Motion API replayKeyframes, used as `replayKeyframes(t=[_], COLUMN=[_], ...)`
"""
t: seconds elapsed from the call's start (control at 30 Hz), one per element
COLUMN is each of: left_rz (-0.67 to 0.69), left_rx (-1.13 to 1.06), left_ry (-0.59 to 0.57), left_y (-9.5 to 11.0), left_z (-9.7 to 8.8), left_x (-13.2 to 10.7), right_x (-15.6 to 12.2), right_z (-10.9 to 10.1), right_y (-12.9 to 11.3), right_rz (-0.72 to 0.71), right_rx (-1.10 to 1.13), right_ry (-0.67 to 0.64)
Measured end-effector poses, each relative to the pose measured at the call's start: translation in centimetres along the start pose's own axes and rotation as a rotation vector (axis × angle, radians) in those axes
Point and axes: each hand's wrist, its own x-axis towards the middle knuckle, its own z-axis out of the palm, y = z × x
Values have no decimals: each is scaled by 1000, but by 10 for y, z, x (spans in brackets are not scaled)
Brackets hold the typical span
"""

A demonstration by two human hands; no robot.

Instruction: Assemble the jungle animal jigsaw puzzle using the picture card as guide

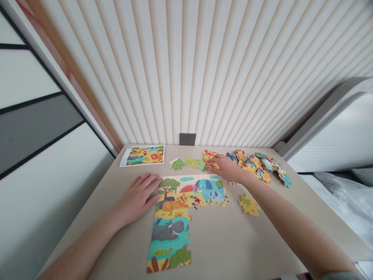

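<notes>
A partly joined jigsaw puzzle [171, 233] lies on the table, with a hippo, a leopard, a tree and blue elephants on it. Flat on the tabletop, my left hand [142, 194] has its fingers spread, the tips at the puzzle's upper left edge. My right hand [224, 168] reaches past the elephants to the back, its fingers bent together on an orange puzzle piece [214, 165]. Beside these fingers lie green pieces [190, 162] and a red-and-yellow piece [208, 154]. Under my right forearm's left side rests a loose yellow-green piece [249, 205].
A picture card [142, 155] showing the animal scene lies at the back left of the table [221, 245]. Heaped puzzle pieces [253, 167] sit at the back right. Behind the table rises a ribbed wall with a dark socket [187, 139]. Clear plastic wrapping [344, 206] is at the right.
</notes>
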Motion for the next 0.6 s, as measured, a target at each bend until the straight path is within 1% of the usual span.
replayKeyframes(t=[0.07, 0.13, 0.2, 0.27, 0.33, 0.4, 0.5, 0.6], left_rz=[1, -1, -4, -9, -16, -20, -24, -35], left_rx=[-1, -2, -8, -15, -20, -19, -19, -23], left_ry=[4, 5, 7, 16, 23, 25, 27, 28], left_y=[1, 1, 2, 2, 1, 1, 1, 0], left_z=[-1, -2, -2, -3, -3, -4, -4, -6], left_x=[-1, -1, -2, -2, -1, 0, 2, 2], right_x=[-30, -62, -90, -109, -119, -123, -123, -124], right_z=[3, 13, 26, 38, 47, 50, 49, 49], right_y=[0, 0, -2, -6, -13, -20, -26, -28], right_rz=[30, 90, 117, 130, 146, 170, 199, 179], right_rx=[29, 141, 199, 244, 269, 278, 297, 355], right_ry=[67, 194, 242, 281, 311, 329, 334, 330])
